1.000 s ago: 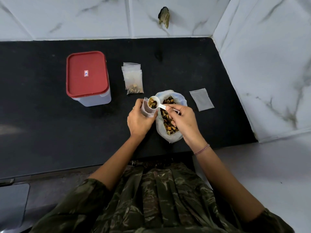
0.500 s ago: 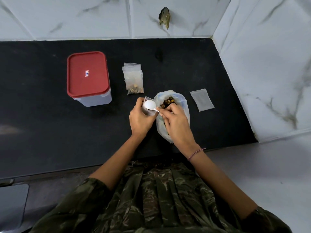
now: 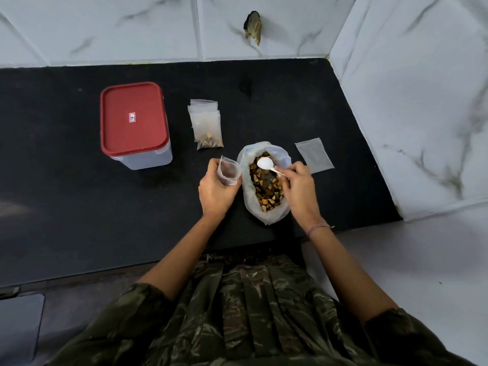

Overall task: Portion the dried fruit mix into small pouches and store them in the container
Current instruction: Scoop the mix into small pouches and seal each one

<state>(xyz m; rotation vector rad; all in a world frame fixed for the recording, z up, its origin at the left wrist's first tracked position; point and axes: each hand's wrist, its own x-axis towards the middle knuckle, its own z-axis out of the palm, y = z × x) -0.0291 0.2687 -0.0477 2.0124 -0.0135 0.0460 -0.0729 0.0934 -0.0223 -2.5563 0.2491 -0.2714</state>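
An open plastic bag of dried fruit mix [image 3: 266, 192] lies on the black counter [image 3: 79, 207]. My right hand [image 3: 298, 188] pinches the handle of a small white spoon [image 3: 265, 163], whose bowl hangs over the bag's far end. My left hand [image 3: 215, 192] grips a small clear pouch [image 3: 229, 173], held open just left of the bag. Filled pouches [image 3: 207, 126] lie stacked behind it. One empty pouch [image 3: 314, 155] lies flat to the right of the bag. The clear container with a red lid [image 3: 134, 122] stands closed at the left.
White marble wall tiles close off the counter at the back and right [image 3: 409, 101]. A dark chipped spot [image 3: 253, 26] marks the back wall. The counter's front edge runs just before my body.
The spoon was tipped over the small pouch in my left hand; my right hand has carried it back right over the fruit bag. My left hand with the pouch has stayed put.
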